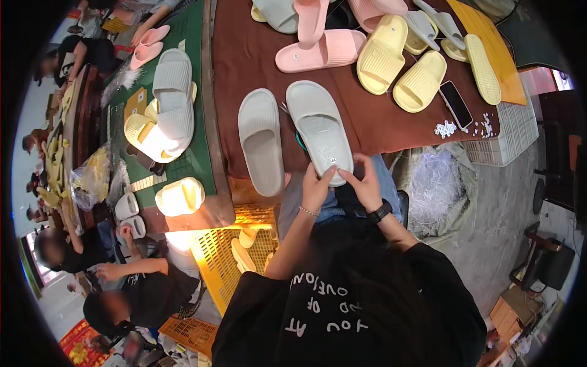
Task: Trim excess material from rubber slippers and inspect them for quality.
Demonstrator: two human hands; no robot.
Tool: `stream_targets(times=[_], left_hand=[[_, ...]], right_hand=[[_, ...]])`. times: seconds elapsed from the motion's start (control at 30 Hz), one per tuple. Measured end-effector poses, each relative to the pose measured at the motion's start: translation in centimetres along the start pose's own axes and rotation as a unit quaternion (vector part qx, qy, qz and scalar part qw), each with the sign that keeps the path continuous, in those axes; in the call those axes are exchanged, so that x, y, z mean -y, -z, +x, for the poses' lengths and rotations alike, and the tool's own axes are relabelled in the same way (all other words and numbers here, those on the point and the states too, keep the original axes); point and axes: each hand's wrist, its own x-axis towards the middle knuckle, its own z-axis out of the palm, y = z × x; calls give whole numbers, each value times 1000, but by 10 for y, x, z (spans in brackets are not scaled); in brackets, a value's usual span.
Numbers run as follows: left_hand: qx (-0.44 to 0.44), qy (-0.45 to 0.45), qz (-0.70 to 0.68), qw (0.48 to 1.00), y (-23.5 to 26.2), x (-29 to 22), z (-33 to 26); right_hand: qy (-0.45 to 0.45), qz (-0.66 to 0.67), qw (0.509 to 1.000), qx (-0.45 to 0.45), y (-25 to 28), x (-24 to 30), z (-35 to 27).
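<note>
A grey slide slipper lies on the brown-covered table, its heel reaching over the near edge toward me. My left hand grips the heel's left side, its thumb by a small round white sticker on the footbed. On the right side of the heel, my right hand presses its thumb at the rim. Left of this slipper lies a second grey slipper, apart from it. Between the two, a bit of a teal loop shows, mostly hidden under the held slipper.
Yellow slippers, pink slippers and grey ones cover the table's far side. A phone lies right, near small white pieces. A bag of clear plastic stands below. Left, a co-worker sits at a green-topped table.
</note>
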Motion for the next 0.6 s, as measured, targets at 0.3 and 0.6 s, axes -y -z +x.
stream_targets(times=[0.3,0.6], left_hand=[[-9,18,28,999,11,20,2],[-4,27,25,999,14,23,1]], right_hand=[[227,-247,929,155,14,29,27],[255,-200,928,185,11,13,47]])
